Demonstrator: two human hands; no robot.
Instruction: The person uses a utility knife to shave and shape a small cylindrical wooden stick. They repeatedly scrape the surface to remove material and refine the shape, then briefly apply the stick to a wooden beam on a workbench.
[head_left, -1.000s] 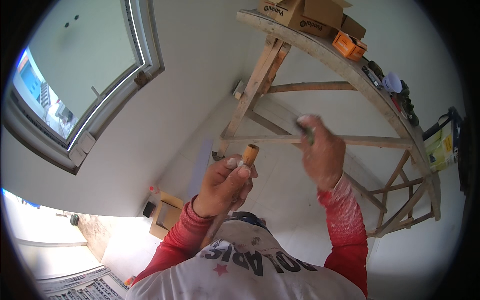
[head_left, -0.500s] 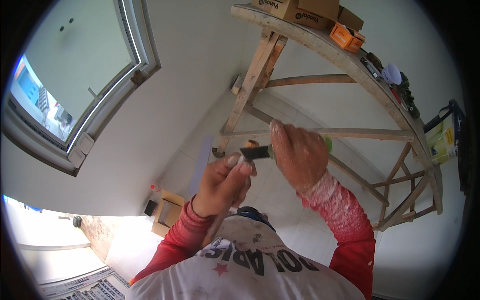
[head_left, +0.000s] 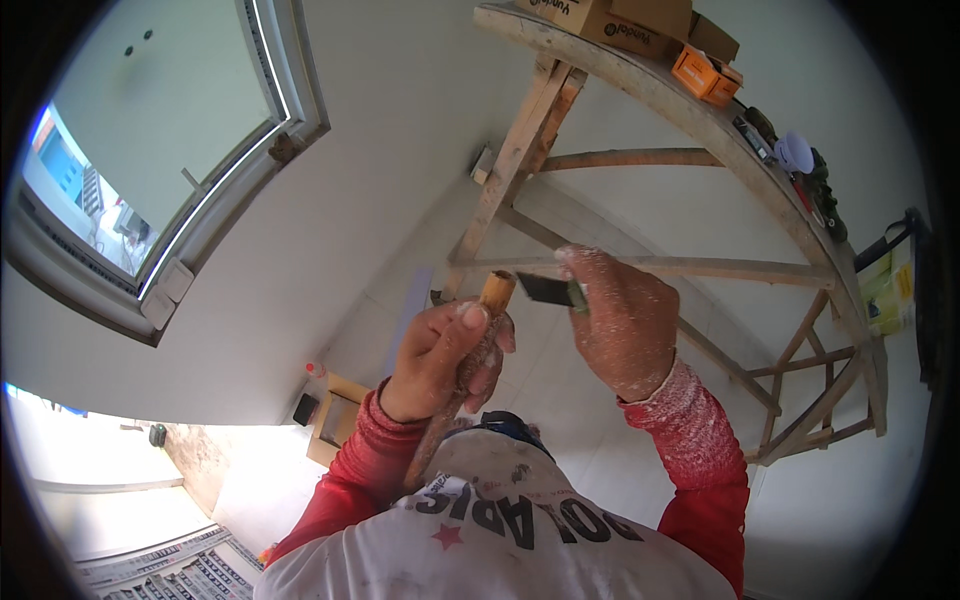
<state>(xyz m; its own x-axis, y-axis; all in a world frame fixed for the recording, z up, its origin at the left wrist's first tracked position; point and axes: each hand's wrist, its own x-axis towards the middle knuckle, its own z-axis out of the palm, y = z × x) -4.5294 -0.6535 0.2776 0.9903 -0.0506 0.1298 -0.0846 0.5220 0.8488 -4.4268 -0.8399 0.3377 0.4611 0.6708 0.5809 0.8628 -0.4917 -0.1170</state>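
Observation:
My left hand [head_left: 440,355], dusty with white powder, is closed around a round wooden stick [head_left: 497,290]. The stick's yellowish upper end stands out above my thumb, and its lower part slants down toward my chest. In my right hand [head_left: 625,320] is a utility knife [head_left: 548,289] with a wide dark blade and a green handle, mostly hidden by the fingers. The blade points left at the stick's end, a small gap away from it. White dust also covers my right wrist and the red sleeve [head_left: 690,425].
A wooden trestle bench [head_left: 690,115] stands ahead and to the right, bearing cardboard boxes [head_left: 610,25], an orange box [head_left: 706,75] and a white cup-shaped item [head_left: 794,153]. Left is a framed window [head_left: 290,130]. An open carton [head_left: 338,420] sits on the floor at lower left.
My right hand has drawn the knife to the right, off the stick. My left thumb has shifted lower, so more of the stick's end shows.

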